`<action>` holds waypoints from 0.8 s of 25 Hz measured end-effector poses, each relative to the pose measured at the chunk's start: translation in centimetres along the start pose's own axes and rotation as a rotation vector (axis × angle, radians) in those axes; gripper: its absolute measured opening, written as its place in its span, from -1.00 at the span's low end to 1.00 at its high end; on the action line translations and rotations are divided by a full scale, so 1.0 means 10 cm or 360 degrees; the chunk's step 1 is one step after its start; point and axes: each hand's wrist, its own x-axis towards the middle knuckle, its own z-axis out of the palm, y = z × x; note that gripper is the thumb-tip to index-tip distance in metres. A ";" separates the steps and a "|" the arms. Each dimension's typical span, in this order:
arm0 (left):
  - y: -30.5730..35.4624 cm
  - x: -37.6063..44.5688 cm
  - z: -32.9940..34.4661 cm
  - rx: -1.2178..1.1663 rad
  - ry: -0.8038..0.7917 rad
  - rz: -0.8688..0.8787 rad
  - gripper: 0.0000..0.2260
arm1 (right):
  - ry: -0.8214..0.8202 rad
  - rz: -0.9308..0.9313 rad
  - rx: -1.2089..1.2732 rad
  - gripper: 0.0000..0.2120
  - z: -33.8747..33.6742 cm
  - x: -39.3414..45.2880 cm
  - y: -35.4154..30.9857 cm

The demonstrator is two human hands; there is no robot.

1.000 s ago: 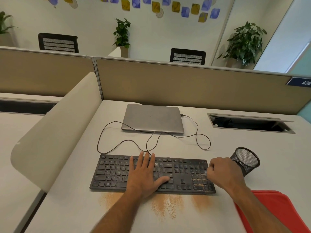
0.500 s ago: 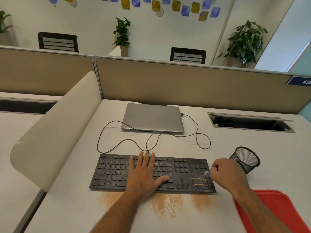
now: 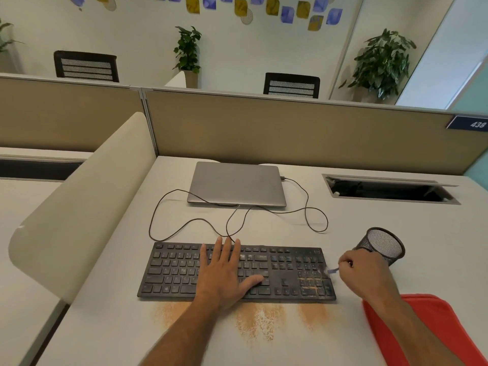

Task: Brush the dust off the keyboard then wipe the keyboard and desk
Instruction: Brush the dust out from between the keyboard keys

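Right hand (image 3: 361,273), fingers curled round a small bluish brush (image 3: 333,271), has drawn back off the number pad to the keyboard (image 3: 237,270) right edge; left hand (image 3: 227,273) stays flat on the middle keys. Orange dust (image 3: 311,283) remains on the pad and on the desk (image 3: 105,326) in front; brushing looks unfinished, wiping not begun.

— Where is everything lying on the desk (image 3: 396,326)?
— The keyboard (image 3: 277,268) is sitting near the front edge, dust (image 3: 260,322) lying before it. The laptop (image 3: 236,184) is resting behind, the mesh cup (image 3: 381,245) lying right of the keyboard.
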 end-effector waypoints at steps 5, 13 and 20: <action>0.00 0.01 0.00 0.0008 0.0002 -0.0001 -0.02 | -0.0145 -0.0071 0.0456 -0.78 0.05 -0.06 -0.14; 0.00 0.01 0.00 0.0011 0.0001 -0.0003 -0.02 | -0.0006 -0.0200 0.0156 -0.82 0.00 -0.02 -0.03; 0.00 0.01 0.00 0.0010 -0.0009 0.0001 -0.01 | 0.0024 -0.0283 0.0213 -0.83 0.01 -0.04 -0.01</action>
